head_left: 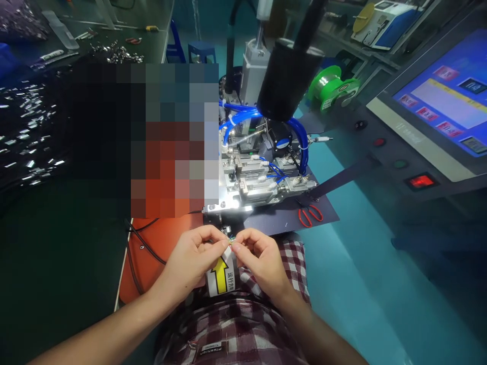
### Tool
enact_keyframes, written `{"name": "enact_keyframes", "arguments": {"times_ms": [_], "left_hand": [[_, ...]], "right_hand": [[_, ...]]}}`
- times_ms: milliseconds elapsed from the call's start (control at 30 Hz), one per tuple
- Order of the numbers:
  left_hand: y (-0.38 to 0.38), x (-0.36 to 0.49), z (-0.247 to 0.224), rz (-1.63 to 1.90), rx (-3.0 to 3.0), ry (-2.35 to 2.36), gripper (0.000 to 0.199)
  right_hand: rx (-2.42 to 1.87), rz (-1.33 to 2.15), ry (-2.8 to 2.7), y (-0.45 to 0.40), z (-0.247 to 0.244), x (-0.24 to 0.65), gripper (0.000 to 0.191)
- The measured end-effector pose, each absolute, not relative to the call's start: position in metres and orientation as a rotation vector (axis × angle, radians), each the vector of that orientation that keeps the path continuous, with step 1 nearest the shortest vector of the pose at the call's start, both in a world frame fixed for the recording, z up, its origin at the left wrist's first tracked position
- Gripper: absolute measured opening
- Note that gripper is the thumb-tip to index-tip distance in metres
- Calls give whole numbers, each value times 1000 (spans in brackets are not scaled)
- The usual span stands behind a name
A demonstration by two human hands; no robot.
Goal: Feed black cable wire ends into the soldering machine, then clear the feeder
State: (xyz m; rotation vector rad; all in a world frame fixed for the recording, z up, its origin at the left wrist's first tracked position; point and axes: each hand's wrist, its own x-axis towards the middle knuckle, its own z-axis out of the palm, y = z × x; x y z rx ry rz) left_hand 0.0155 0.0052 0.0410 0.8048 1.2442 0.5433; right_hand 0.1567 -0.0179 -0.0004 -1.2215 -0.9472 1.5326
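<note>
My left hand (198, 253) and my right hand (262, 256) meet in front of my lap, each with thumb and forefinger pinched. Between the fingertips is a small bundle of thin coloured wires (231, 241), with green and yellow showing; its ends are too small to make out. Just below the fingers lies a white label with a yellow arrow (219, 279). Beyond the hands stands a metal machine (258, 177) with blue air tubes (300, 137).
Red-handled scissors (310, 216) lie on the dark plate right of the machine. A control panel with a lit screen (449, 96) juts in at the right. Black cables (146, 243) cross the orange surface (167, 233). A green spool (327, 86) stands behind. Part of the view is pixelated.
</note>
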Motion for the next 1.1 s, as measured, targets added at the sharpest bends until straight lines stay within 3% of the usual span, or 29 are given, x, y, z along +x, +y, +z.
{"name": "enact_keyframes", "arguments": {"times_ms": [400, 500, 700, 933, 1100], "left_hand": [[5, 17, 41, 557, 805, 1266, 26], [5, 17, 41, 557, 836, 1276, 25], [2, 16, 38, 610, 902, 1265, 19], [-5, 15, 22, 927, 1333, 1187, 7], [0, 14, 25, 826, 1104, 1038, 7]], "right_hand": [[-1259, 1477, -905, -19, -4, 155, 15], [-1335, 1290, -1040, -21, -3, 152, 8], [-1332, 839, -1419, -23, 0, 152, 11], [-1149, 1544, -781, -20, -7, 147, 16], [-1113, 1563, -733, -21, -6, 147, 16]]}}
